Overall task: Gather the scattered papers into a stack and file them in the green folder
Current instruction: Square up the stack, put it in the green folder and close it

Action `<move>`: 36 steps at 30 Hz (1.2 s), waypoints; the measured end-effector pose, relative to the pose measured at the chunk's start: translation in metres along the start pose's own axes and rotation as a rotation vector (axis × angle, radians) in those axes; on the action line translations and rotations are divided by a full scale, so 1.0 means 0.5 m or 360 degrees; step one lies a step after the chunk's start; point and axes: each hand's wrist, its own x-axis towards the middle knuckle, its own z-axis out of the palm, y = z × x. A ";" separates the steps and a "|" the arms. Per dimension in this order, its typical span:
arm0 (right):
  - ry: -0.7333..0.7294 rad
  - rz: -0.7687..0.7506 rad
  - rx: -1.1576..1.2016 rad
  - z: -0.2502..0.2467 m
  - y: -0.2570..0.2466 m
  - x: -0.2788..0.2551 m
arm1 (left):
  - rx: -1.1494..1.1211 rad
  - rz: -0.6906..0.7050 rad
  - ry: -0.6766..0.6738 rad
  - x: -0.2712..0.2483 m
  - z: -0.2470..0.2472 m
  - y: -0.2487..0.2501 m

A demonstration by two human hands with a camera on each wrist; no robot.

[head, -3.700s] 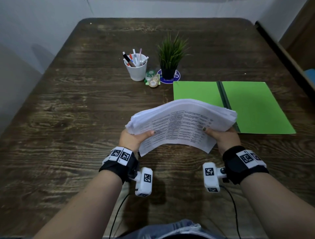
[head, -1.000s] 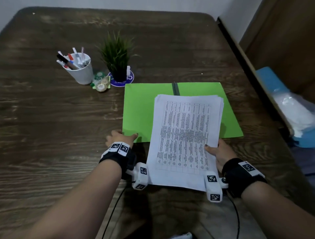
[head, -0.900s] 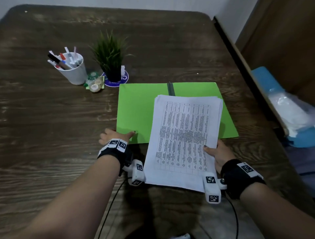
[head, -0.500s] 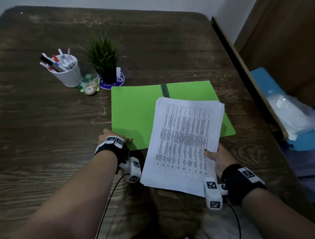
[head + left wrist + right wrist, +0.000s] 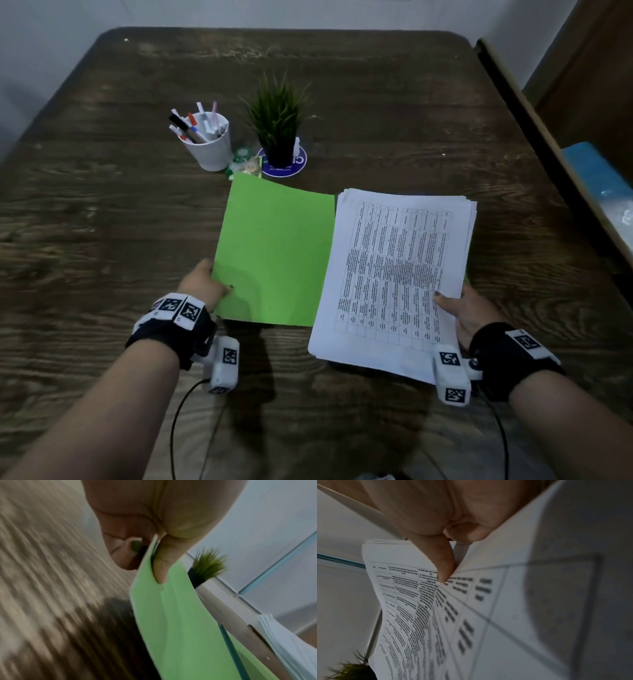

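The green folder [image 5: 277, 253] lies open in the middle of the dark wooden table [image 5: 102, 240]. My left hand [image 5: 209, 284] pinches the near left corner of its left flap, thumb on top, and that flap is lifted off the table and bowed. The left wrist view shows the thumb and a finger of my left hand [image 5: 154, 555] clamped on the green folder's [image 5: 171, 615] edge. The stack of printed papers [image 5: 394, 274] covers the folder's right half. My right hand [image 5: 455, 308] grips its right edge. In the right wrist view my right hand's [image 5: 443, 563] thumb presses on the paper stack [image 5: 505, 615].
Behind the folder stand a white cup of pens [image 5: 207, 140], a small potted plant [image 5: 279, 123] on a blue coaster, and a small tape roll [image 5: 245, 164]. A wooden ledge [image 5: 534, 137] runs along the table's right side, with a blue object [image 5: 596, 178] beyond it.
My left hand has taken hold of the folder's left flap and raised it off the table. The paper stack has shifted right, over the folder's right half.
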 end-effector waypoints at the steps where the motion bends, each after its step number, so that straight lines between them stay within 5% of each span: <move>1: 0.0005 0.0020 -0.0017 0.011 0.005 0.001 | 0.0022 0.0016 0.0016 -0.003 -0.027 -0.015; 12: 0.0046 0.0123 -0.0139 0.179 0.047 0.012 | -0.0047 0.0059 0.0111 -0.052 -0.220 -0.131; 19: 0.0144 0.0152 -0.0725 0.223 0.074 0.047 | -0.0429 0.0059 -0.0017 -0.094 -0.229 -0.165; 25: 0.0304 -0.0015 -0.1012 0.233 0.040 0.030 | -0.0622 0.0265 -0.0244 -0.136 -0.224 -0.122; 36: 0.0374 -0.0030 -0.1230 0.237 0.016 0.019 | -0.0554 0.0525 -0.0354 -0.163 -0.211 -0.073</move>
